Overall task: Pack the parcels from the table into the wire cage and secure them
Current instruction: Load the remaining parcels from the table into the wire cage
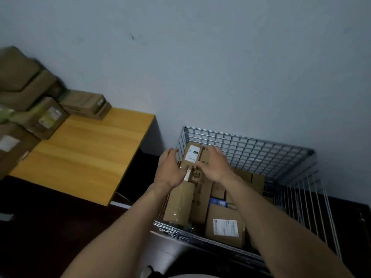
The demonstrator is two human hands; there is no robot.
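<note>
Packing looks midway. The right hand (214,166) grips a small box (193,155) in the cage's (251,141) upper-left corner, and the left hand (170,169) is spread just beside it. Next the box probably needs seating, then more parcels (43,117) fetching from the table (90,149), upper left.

right hand (215,166) grips small parcel (193,155) | left hand (170,169) beside | at wire cage (261,152) corner
</note>
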